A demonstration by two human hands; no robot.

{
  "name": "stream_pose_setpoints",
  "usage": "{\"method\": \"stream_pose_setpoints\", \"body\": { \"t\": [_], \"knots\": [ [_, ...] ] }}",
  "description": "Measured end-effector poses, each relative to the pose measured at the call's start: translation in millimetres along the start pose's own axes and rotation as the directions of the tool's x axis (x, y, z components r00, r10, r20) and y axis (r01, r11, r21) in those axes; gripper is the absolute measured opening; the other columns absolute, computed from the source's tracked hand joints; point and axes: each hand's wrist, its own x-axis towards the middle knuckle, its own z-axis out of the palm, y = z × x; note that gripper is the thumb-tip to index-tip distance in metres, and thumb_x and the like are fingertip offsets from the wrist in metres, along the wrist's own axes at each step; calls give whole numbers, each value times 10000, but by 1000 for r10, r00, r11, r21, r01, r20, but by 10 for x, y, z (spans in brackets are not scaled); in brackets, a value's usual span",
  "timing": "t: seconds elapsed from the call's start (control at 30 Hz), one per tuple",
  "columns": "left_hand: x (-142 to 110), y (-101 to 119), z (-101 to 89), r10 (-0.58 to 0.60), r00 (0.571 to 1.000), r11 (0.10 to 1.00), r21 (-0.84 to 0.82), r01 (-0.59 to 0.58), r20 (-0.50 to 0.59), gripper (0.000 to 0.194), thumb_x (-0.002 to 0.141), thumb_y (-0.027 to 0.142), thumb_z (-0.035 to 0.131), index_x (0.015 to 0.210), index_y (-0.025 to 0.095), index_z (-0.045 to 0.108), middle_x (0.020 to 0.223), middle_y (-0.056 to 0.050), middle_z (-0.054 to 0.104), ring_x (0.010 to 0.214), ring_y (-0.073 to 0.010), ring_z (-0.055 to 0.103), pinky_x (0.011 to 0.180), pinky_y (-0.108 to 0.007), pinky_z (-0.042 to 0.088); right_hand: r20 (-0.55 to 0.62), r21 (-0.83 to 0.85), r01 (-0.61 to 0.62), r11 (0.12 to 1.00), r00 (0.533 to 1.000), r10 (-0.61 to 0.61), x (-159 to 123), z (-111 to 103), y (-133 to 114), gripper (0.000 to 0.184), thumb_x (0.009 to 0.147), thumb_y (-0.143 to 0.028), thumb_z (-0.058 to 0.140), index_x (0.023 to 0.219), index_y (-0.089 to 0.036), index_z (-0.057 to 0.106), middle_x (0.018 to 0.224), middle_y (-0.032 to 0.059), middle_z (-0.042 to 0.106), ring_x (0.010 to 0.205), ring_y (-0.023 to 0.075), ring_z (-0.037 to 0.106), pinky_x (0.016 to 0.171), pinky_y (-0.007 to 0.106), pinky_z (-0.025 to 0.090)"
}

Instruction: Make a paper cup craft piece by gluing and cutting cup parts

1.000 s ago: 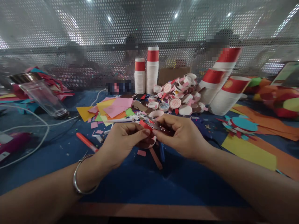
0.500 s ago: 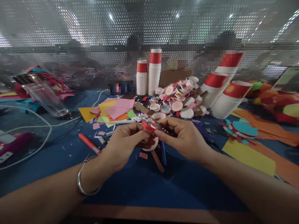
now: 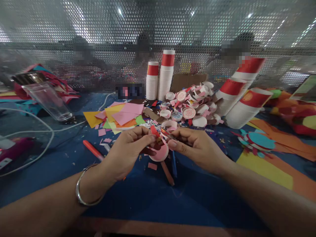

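Note:
My left hand (image 3: 133, 144) is closed, with a small red paper strip (image 3: 155, 131) pinched between thumb and fingers. My right hand (image 3: 197, 146) is closed on a slim dark tool (image 3: 169, 134) whose narrow end points at the red strip; fingers cover most of it, so its kind is unclear. Just under the fingertips is a round white-rimmed cup base with a pink face (image 3: 160, 154), partly hidden by my left fingers. Below it lie a brown strip (image 3: 168, 173) and a blue pen (image 3: 174, 164).
Cut cup bases (image 3: 189, 113) are heaped behind my hands, beside cup stacks (image 3: 166, 75) and leaning stacks (image 3: 244, 107). Coloured paper sheets (image 3: 128, 112) and a red marker (image 3: 92, 149) lie left; a glass bottle (image 3: 49, 98) leans farther left. A turquoise-topped paper piece (image 3: 261, 141) sits right.
My hands have drawn slightly apart, and the red strip now stands more upright. More of the pink face below shows. The view has shifted a little.

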Motion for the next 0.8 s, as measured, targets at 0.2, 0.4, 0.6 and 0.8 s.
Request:
{"method": "stream_pose_setpoints", "body": {
  "t": [0.2,0.4,0.6,0.8],
  "knots": [
    [-3,-3,6,-70,996,991,-118,64,-46,193,785,266,815,778,123,686,776,-76,786,698,-156,743,687,-244,608,19,-197,31,980,999,-28,-38,-2,-37,430,972,-589,604,941,-177,721,871,40,700,793,183,607,651,267,435],
    [-3,-2,-23,-12,999,1000,-29,11,-38,170,835,277,788,788,141,698,724,-31,753,664,-126,712,650,-213,585,12,-290,8,957,1000,-5,-58,-21,-57,430,975,-575,591,894,-170,711,774,23,640,696,156,537,593,275,372],
    [27,43,-86,144,990,956,259,-139,-2,160,895,264,731,798,157,662,690,7,699,644,-106,667,641,-203,557,39,-290,-36,956,998,50,-32,-42,-33,456,978,-583,565,834,-167,683,745,5,572,638,131,445,575,296,317],
    [9,82,-105,216,969,851,462,-249,123,181,930,319,683,846,162,647,763,4,662,680,-123,638,645,-240,543,63,-308,-32,951,997,54,-32,-46,-32,453,983,-562,561,758,-178,644,703,-8,537,632,125,427,576,300,305]
  ]
}}
